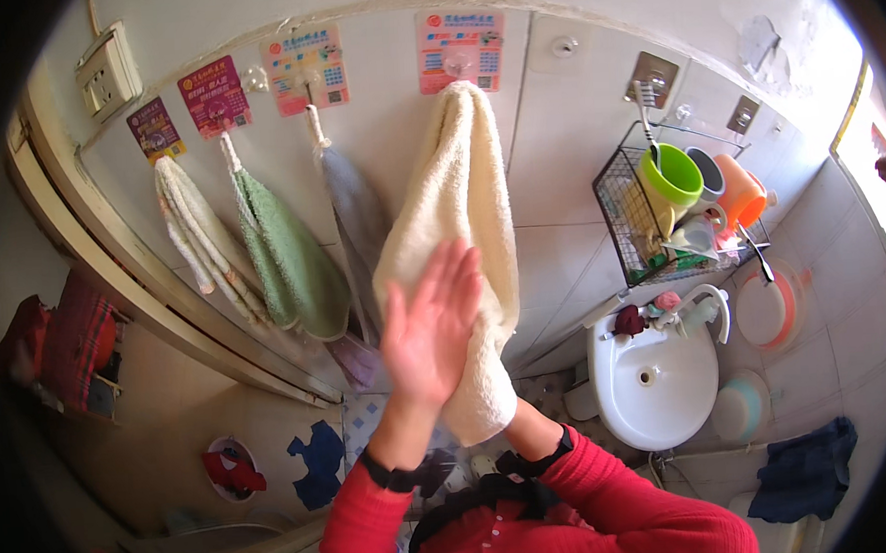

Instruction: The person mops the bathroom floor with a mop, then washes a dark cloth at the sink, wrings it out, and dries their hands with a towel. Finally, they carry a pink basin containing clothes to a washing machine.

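Note:
A cream terry towel point(458, 200) hangs from a hook on the tiled wall, in the middle of the view. Flat against its lower front lies my left hand point(434, 322), its fingers extended upward and the thumb apart; it grips nothing. The towel's lower end covers my right hand, so only the wrist and forearm show at the right. To the left hang a green towel point(287, 247), a white patterned towel point(204, 236) and a grey-blue cloth point(352, 198), each from its own hook.
A white washbasin point(655, 385) stands at the right, below a black wire basket point(619, 200) holding a green cup point(671, 178) and other cups. Plastic basins hang beside it. A door frame point(188, 290) runs down the left; beyond it a tub point(231, 468) with red cloth sits on the floor.

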Demonstrator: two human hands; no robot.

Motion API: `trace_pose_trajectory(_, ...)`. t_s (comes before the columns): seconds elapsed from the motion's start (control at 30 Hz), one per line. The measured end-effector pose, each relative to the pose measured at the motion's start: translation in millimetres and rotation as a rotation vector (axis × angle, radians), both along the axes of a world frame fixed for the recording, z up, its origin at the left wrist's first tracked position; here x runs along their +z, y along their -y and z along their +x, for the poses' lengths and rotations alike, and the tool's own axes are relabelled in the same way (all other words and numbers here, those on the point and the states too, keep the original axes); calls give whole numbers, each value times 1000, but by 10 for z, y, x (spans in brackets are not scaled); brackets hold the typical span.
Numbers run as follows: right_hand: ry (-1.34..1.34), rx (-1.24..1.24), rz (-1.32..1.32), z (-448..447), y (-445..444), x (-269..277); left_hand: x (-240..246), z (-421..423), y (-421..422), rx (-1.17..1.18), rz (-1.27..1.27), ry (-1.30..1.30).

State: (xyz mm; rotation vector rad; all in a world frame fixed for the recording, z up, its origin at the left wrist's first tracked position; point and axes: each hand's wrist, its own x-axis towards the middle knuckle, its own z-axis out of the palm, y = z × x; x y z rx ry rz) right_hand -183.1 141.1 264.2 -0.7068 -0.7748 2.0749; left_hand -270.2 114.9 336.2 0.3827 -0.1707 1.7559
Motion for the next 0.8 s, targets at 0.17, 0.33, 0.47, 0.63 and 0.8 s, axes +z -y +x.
trace_pose_trajectory(0.17, 407, -293, 974, -105, -365, -129, -56, 223, -443, 120, -147, -143)
trace_pose_trajectory(0.33, 29, -153, 444, 27, -487, -108, -121, 380, -555, 382, -180, -400)
trace_pose_trajectory(0.47, 1146, 94, 1045, 192, -405, 245, 103, 152, -646, 869, -64, -1209)
trace_pose_trajectory(0.63, 562, -438, 703, -202, 77, 131, 250, 177, -782, 1592, -166, -1604)
trace_pose_trajectory(0.8, 656, -492, 1038, -189, -99, 19, 195, 238, -677, 1406, -247, -1785)
